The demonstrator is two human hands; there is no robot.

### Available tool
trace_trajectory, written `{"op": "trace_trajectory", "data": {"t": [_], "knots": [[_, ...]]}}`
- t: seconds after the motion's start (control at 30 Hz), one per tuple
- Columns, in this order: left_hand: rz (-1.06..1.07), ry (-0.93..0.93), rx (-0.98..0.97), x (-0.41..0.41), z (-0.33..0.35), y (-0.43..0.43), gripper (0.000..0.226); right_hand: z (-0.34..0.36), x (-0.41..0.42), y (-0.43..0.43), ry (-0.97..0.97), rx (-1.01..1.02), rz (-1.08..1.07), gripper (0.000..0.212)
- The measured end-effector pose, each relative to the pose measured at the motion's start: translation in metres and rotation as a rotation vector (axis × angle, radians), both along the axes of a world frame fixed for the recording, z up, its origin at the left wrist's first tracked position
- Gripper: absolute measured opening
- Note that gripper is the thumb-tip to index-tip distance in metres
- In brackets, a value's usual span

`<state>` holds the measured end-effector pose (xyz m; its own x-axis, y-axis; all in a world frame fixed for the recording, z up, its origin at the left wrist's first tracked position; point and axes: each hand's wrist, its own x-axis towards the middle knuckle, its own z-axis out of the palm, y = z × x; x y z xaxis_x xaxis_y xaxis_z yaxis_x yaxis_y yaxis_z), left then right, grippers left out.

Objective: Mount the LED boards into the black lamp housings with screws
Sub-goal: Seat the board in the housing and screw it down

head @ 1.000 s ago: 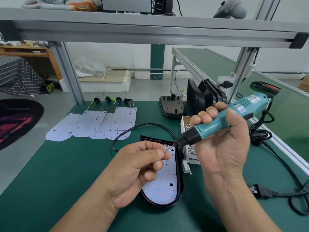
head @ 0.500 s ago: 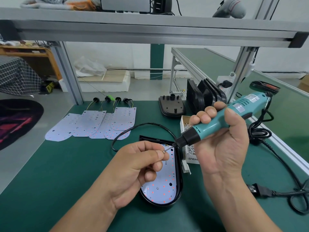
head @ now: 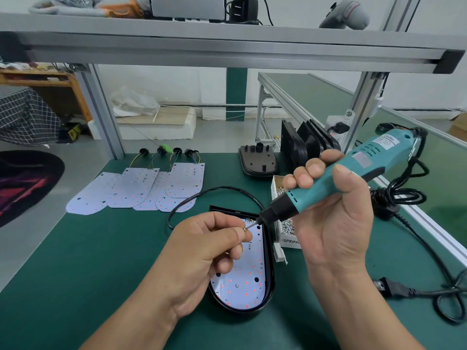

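- Here, head view: the left hand [head: 202,251] pinches 1 screw [head: 245,229] at the bit tip.
- The right hand [head: 333,218] curls tightly round the teal screwdriver [head: 353,170].
- The LED board [head: 240,289] lies in the black housing [head: 269,286], just below both hands.

The green bench [head: 88,274] carries a fan of loose LED boards [head: 136,190] (wires trailing rearward) at back left, 1 open lamp housing [head: 269,286] at centre, a screw box [head: 286,238] just beside it, and a black power cord [head: 389,289] at right.
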<state>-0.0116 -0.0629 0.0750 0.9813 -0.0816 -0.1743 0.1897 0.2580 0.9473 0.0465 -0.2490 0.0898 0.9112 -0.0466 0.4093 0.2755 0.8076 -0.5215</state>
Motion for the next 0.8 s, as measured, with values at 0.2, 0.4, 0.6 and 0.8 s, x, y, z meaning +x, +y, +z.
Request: {"op": "trace_trajectory", "data": {"t": [0.2, 0.4, 0.6, 0.8], "knots": [[0.019, -0.029, 0.044, 0.001, -0.003, 0.001, 0.015, -0.002, 0.000, 0.003, 0.025, 0.015, -0.010, 0.012], [0.000, -0.081, 0.088, 0.000, -0.005, 0.001, 0.016, -0.010, 0.010, 0.004, 0.218, 0.186, -0.001, 0.003], [-0.041, -0.092, 0.115, 0.000, -0.004, 0.001, 0.030, -0.017, 0.020, 0.000, 0.309, 0.260, -0.016, 0.005], [0.121, -0.068, 0.275, 0.019, -0.008, 0.029, 0.013, -0.021, 0.036, -0.020, 0.265, 0.247, -0.115, 0.007]]}}
